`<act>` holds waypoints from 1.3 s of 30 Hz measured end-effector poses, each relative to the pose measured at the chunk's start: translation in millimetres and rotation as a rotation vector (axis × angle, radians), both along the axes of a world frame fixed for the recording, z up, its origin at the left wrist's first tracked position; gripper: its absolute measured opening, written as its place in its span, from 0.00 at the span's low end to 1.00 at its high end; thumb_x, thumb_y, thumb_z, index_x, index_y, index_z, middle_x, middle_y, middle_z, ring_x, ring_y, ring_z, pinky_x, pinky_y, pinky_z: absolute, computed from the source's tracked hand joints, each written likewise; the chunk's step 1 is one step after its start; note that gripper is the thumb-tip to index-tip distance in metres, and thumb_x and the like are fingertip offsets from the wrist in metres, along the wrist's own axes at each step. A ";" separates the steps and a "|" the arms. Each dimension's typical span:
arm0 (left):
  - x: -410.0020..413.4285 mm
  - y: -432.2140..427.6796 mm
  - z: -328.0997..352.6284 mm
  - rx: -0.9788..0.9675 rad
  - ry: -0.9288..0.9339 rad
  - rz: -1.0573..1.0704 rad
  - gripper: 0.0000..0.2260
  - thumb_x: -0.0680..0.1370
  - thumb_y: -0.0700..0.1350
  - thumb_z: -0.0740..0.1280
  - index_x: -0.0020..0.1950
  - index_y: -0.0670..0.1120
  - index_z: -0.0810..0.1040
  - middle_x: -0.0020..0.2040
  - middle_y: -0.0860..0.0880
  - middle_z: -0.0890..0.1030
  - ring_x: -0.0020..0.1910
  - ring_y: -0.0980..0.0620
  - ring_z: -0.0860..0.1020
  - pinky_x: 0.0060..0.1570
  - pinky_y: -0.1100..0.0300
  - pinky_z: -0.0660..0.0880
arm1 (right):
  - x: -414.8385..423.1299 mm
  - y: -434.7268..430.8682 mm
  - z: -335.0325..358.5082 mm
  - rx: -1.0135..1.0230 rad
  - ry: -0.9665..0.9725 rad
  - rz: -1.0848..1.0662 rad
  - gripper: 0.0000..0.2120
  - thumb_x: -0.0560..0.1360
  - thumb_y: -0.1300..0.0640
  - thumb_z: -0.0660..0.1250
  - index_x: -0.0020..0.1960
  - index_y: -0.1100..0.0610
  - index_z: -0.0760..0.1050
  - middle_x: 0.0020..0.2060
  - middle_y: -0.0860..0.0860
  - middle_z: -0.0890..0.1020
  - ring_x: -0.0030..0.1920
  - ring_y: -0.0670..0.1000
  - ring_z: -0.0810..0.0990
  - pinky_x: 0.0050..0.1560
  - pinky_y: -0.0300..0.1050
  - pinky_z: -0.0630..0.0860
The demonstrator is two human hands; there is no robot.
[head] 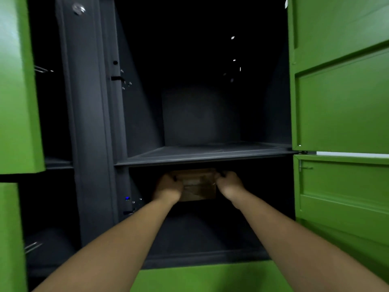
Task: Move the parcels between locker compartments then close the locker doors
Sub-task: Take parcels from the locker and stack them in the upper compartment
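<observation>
A brown cardboard parcel [197, 186] sits deep inside the lower locker compartment, just under the grey shelf [206, 157]. My left hand [168, 186] grips its left side and my right hand [228, 183] grips its right side, both arms stretched into the dark opening. The upper compartment [200, 114] above the shelf is dark and I see no parcel in it. Green doors stand open: the upper right door [341, 81] and the lower right door [341, 197].
A grey upright post [88, 123] divides this column from darker compartments on the left, where green doors [16, 91] also hang open. A green closed panel [210, 279] lies below the lower compartment. A small blue light [127, 198] glows by the latch.
</observation>
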State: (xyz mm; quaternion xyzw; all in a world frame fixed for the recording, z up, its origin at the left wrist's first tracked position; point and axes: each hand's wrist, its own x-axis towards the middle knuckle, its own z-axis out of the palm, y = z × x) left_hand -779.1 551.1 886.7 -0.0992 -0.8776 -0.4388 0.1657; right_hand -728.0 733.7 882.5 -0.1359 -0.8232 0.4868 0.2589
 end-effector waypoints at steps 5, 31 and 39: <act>52.9 -27.8 -15.7 -0.121 0.037 -0.040 0.16 0.85 0.49 0.60 0.66 0.42 0.80 0.64 0.39 0.82 0.59 0.38 0.81 0.53 0.57 0.75 | 58.7 -24.2 -7.6 0.230 -0.042 0.085 0.18 0.84 0.49 0.58 0.67 0.58 0.77 0.62 0.59 0.82 0.59 0.61 0.81 0.62 0.51 0.78; 278.0 -199.4 -131.4 0.699 -0.273 -0.160 0.08 0.86 0.48 0.62 0.54 0.52 0.81 0.58 0.50 0.83 0.57 0.51 0.79 0.62 0.53 0.76 | 250.4 -197.5 -115.3 -0.234 -0.087 0.328 0.22 0.86 0.42 0.55 0.63 0.57 0.78 0.58 0.57 0.84 0.57 0.58 0.83 0.62 0.55 0.79; 373.5 -346.2 -257.8 0.714 -0.357 0.196 0.08 0.84 0.50 0.63 0.56 0.52 0.81 0.58 0.50 0.83 0.61 0.48 0.80 0.68 0.49 0.75 | 289.0 -311.2 -227.5 -0.279 -0.364 0.527 0.27 0.85 0.37 0.55 0.63 0.58 0.78 0.54 0.57 0.86 0.52 0.58 0.85 0.58 0.56 0.82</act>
